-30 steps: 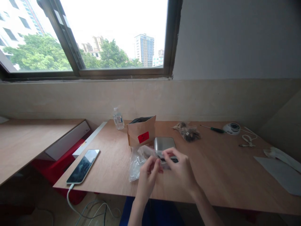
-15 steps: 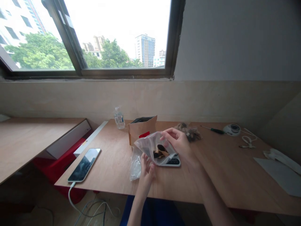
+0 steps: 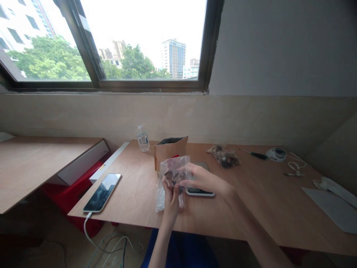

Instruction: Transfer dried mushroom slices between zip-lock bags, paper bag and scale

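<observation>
A clear plastic bag (image 3: 176, 164) with dark and tan dried pieces inside is held up between my hands, above the front middle of the table. My left hand (image 3: 171, 197) grips it from below, fingers curled round its lower part. On the right side of the bag, my right hand (image 3: 203, 178) has its fingers bent against the plastic. Beneath and behind that hand lies a flat white digital scale (image 3: 201, 192), partly covered. More loose clear plastic bags (image 3: 160, 197) lie by my left hand. Just behind stands an open brown paper pouch (image 3: 167, 154).
Filled clear bags (image 3: 227, 159) lie at the back, near a green-handled screwdriver (image 3: 259, 155) and a white dome camera (image 3: 276, 154) with its cable. A water bottle (image 3: 143, 139) stands back left. A plugged-in phone (image 3: 102, 193) lies near the left edge; white sheets (image 3: 329, 208) lie far right.
The bag has gone from wide and open-mouthed to a more compact, upright shape, its contents lower down between my hands. My right hand has moved down and left, uncovering more of the scale.
</observation>
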`<action>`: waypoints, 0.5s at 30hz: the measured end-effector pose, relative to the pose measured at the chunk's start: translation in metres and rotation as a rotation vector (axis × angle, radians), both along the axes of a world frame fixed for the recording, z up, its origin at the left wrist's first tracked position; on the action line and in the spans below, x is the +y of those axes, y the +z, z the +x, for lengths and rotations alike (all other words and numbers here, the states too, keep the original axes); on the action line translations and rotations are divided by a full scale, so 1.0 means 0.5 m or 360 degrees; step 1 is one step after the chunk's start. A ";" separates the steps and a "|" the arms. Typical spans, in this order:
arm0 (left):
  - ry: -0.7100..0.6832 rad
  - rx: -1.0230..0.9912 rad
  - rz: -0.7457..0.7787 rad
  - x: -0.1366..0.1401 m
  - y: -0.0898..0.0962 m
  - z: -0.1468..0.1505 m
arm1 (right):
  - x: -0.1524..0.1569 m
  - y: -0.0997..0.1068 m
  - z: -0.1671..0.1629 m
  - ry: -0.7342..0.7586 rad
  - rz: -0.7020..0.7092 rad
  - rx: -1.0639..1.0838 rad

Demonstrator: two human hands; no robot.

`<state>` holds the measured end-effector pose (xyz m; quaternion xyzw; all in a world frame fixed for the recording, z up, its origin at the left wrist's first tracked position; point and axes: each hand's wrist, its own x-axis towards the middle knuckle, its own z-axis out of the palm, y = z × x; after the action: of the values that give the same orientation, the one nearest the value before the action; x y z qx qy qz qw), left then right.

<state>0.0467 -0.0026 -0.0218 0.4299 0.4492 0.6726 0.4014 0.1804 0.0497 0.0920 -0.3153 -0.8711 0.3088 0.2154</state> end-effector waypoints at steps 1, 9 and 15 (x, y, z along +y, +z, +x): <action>-0.0010 -0.0005 -0.0002 0.001 -0.003 -0.002 | 0.007 -0.006 -0.002 0.0040 -0.0028 -0.0013; 0.0010 -0.0023 0.0049 0.004 -0.011 0.004 | 0.029 -0.008 -0.016 0.0029 -0.0201 0.0088; 0.0105 -0.0106 -0.0049 0.004 0.000 0.010 | 0.039 -0.017 -0.018 0.0240 -0.0769 0.0339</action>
<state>0.0517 -0.0005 -0.0219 0.3860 0.4597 0.6924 0.4004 0.1712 0.0691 0.0837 -0.2575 -0.7657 0.5542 0.2008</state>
